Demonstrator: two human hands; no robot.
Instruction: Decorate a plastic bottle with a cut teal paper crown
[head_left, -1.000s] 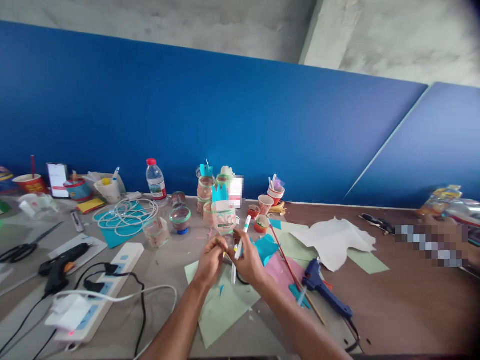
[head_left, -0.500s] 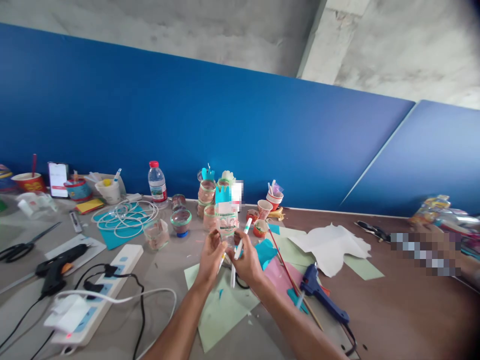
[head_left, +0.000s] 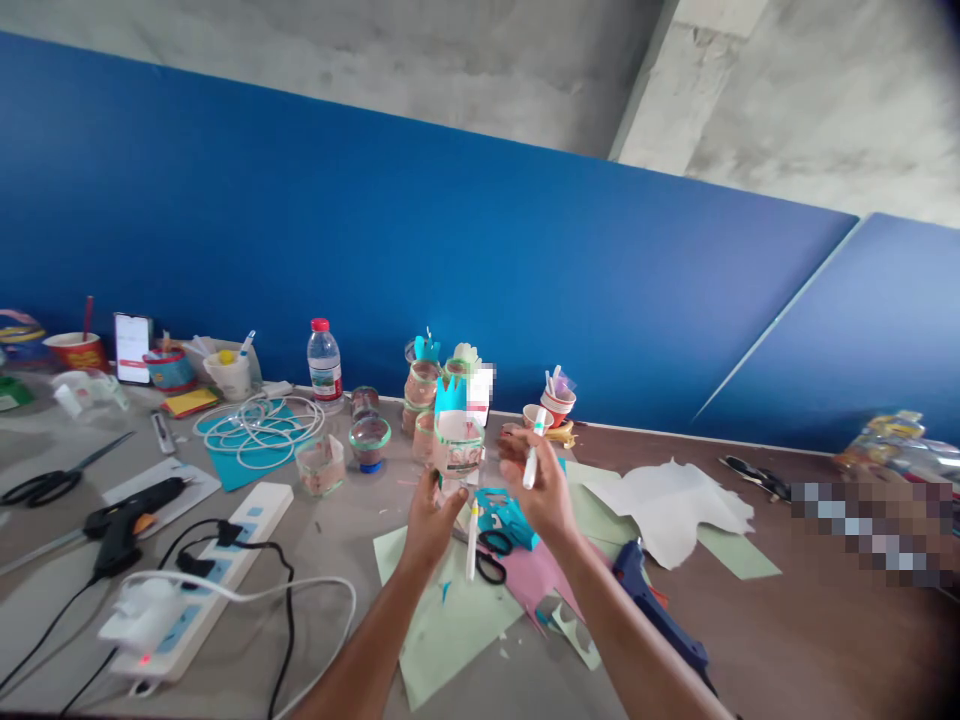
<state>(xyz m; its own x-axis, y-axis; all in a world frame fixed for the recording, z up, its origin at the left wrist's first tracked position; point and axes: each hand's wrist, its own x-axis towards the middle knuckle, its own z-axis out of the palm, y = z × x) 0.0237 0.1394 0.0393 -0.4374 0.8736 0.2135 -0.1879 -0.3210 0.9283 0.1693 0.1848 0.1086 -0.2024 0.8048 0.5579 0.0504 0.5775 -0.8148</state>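
Note:
My left hand is closed on a white pen that hangs down over light green paper. Further right and higher, my right hand grips a white marker with a green cap, held upright. Between and just behind the hands stands a clear plastic cup with green bands and a blue paper crown. Black-handled scissors and a teal paper cut-out lie on the table under the hands.
A white power strip with cables and a black glue gun lie at the left. A blue glue gun lies at the right, white paper beyond it. Decorated cups, a water bottle and a coiled cable sit further back.
My hands have come apart. The right hand rose and moved right with the green-capped marker, while the left hand kept the other pen. Scissors and the teal cut-out now show beneath.

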